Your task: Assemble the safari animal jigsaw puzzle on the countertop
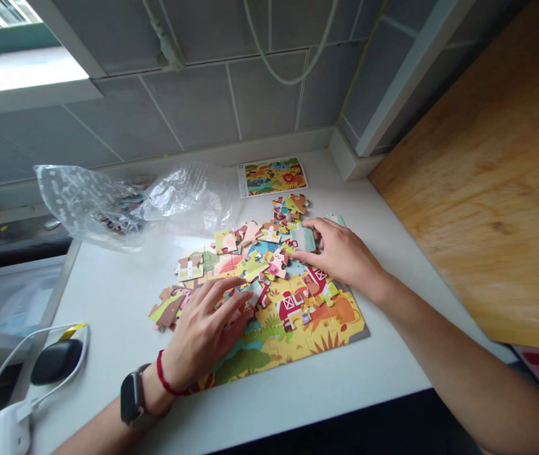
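My right hand pinches a pale blue-green puzzle piece between thumb and fingers, above the pile's right side. Over the pile's lower left lies my left hand, palm down with its fingers apart. Its fingertips are beside a puzzle piece with a red barn part; whether they touch it is hard to see. Several loose pieces, some with pink animals and red barns, lie heaped on a joined animal puzzle with a yellow ground. My left hand partly covers the puzzle's left side.
A picture card lies behind the pile on the white table. To its left is a crumpled clear plastic bag. A black case and white cable sit near the left edge. A wooden panel stands at the right.
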Available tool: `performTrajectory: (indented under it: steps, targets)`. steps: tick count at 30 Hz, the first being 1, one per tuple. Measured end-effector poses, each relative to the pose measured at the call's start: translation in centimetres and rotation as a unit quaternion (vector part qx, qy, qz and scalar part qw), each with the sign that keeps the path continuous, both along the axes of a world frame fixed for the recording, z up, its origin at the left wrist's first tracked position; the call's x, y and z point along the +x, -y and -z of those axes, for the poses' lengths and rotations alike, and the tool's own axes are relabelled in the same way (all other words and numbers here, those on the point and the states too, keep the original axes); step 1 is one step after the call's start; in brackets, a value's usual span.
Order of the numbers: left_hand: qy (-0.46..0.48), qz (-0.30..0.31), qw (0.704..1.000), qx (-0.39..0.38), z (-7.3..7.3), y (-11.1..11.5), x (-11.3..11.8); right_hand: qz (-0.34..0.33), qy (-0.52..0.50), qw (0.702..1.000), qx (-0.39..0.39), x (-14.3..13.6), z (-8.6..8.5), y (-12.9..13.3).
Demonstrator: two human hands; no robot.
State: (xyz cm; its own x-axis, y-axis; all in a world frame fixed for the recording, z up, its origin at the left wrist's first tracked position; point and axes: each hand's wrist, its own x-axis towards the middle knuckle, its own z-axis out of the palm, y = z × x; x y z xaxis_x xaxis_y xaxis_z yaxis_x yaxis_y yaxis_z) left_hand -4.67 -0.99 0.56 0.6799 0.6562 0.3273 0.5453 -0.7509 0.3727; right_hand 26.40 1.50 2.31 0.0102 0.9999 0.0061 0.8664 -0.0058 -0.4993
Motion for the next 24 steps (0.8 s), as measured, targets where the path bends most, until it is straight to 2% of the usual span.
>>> performTrajectory:
  steps: [2, 7, 10, 13, 18, 24]
  targets:
    - [0.005, 0.028, 1.000, 0.011, -0.3, 0.1, 0.1, 0.016, -0.055, 0.998, 0.006, 0.3, 0.2, -0.3]
    - [0.000, 0.157, 0.988, 0.007, -1.1, 1.2, 0.6, 0.051, -0.207, 0.974, 0.074, 0.7, 1.2, -0.9]
    - [-0.007, 0.215, 0.977, -0.011, -1.5, 1.9, 0.9, 0.034, -0.276, 0.958, 0.076, 0.5, 1.5, -0.9]
    - [-0.025, 0.246, 0.969, -0.018, -1.6, 2.2, 1.1, -0.013, -0.286, 0.955, 0.070, 0.1, 0.9, -0.6]
    - [-0.066, 0.245, 0.967, -0.018, -0.9, 2.4, 1.0, -0.130, -0.280, 0.951, 0.020, -0.3, -0.3, -0.1]
    - [-0.040, 0.155, 0.987, 0.012, -0.4, 2.2, 0.8, -0.279, -0.288, 0.912, -0.088, -1.7, -0.4, 1.1]
